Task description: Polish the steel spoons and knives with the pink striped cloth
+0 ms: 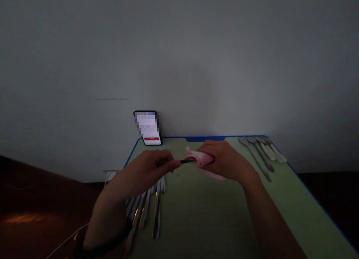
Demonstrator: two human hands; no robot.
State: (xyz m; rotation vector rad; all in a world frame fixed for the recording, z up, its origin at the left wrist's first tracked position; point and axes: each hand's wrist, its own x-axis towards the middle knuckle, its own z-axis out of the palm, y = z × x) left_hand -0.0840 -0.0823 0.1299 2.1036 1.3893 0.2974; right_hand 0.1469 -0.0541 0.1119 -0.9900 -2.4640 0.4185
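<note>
Landmark: we take the phone [152, 128], which stands tilted against the grey wall [196, 64] at the far edge of the tabletop [204, 214]; its screen is lit, and a part of it is blurred.
Left hand: our left hand [157, 164] is nearer to us than the phone. Its fingers [174, 164] are closed, and they grip one end of a thin utensil [187, 161].
Right hand: our right hand [223, 158] is to the right of the phone and nearer to us. Its fingers [206, 148] are closed around the pink cloth [204, 158].
Thin utensil: it is between our two hands, nearer to us and to the right of the phone. Its other end goes into the pink cloth, so we cannot tell which kind it is.
Pink cloth: it is folded around the utensil, and one loose part hangs below our right hand.
Left cutlery: several metal pieces [157, 216] lie on the nearer side of the phone, partly hidden by our left arm.
Right cutlery: spoons and other pieces [255, 154], some with pale handles, lie well apart to the right of the phone.
Wrist: we wear a dark band [127, 228] on the left one.
Cable: a white cable [67, 239] runs nearer to us and to the left of the phone.
</note>
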